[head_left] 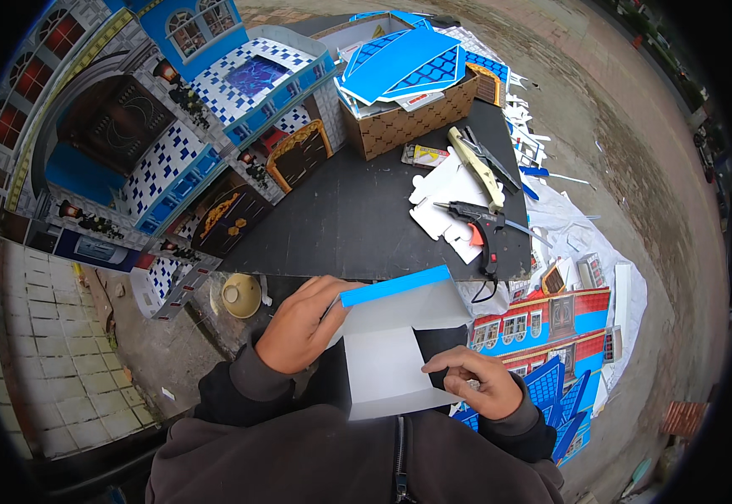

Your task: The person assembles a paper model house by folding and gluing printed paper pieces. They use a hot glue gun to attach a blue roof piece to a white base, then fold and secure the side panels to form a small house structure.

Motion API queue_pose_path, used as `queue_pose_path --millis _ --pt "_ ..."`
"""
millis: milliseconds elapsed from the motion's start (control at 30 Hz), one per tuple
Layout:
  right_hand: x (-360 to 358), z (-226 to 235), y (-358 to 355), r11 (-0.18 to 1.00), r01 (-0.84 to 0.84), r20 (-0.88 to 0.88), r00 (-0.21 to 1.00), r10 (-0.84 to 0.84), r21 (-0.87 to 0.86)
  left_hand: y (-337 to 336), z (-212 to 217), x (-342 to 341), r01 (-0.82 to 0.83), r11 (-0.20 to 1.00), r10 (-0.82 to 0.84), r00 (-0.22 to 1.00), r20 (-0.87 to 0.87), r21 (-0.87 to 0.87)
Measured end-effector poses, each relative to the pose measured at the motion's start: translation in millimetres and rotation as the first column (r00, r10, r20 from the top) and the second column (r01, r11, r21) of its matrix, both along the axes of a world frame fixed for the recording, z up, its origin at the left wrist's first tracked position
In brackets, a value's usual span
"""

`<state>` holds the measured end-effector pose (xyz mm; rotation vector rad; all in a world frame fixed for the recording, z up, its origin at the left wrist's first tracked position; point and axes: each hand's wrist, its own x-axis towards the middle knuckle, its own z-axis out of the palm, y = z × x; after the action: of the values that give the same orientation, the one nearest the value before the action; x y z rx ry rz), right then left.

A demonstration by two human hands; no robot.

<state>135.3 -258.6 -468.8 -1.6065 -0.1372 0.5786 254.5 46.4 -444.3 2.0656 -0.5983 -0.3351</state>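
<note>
Over my lap, just in front of the table's near edge, is a folded white card piece [384, 359] with a bright blue strip along its top edge. Its flaps stand up at the far and near sides. My left hand [300, 323] grips the upper left end of it, fingers bent round the blue-edged flap. At the lower right, my right hand [482, 382] is curled with thumb and fingers on the near flap, index finger reaching over the middle panel. A black hot glue gun [483, 227] with an orange trigger lies on the table beyond the piece.
A large printed card dollhouse [206, 126] stands at the left. Behind, a brown patterned box [412, 126] holds blue card parts. White card scraps [446, 197] and a cream long-handled tool [477, 168] lie on the black table [324, 227]. More printed panels [542, 328] rest at right.
</note>
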Motion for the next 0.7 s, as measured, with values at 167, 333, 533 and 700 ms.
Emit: queue_pose_path --millis 167,333,533,700 --pt "-3 7 -2 0.981 -0.150 0.035 0.988 0.147 0.123 -1 1 2 0.017 1.000 -0.017 1.000 0.023 0.008" --pt "2 8 11 0.992 0.128 0.180 0.975 -0.129 0.017 -2 0 1 0.029 0.999 -0.029 0.999 0.016 -0.015" --pt "23 6 39 0.820 0.556 0.571 0.721 -0.393 -0.138 -1 0 0 0.081 0.996 -0.080 0.997 0.023 -0.038" --pt "29 1 47 0.825 0.563 0.502 0.726 -0.470 -0.043 0 -1 0 0.080 0.996 -0.079 0.996 0.031 -0.040"
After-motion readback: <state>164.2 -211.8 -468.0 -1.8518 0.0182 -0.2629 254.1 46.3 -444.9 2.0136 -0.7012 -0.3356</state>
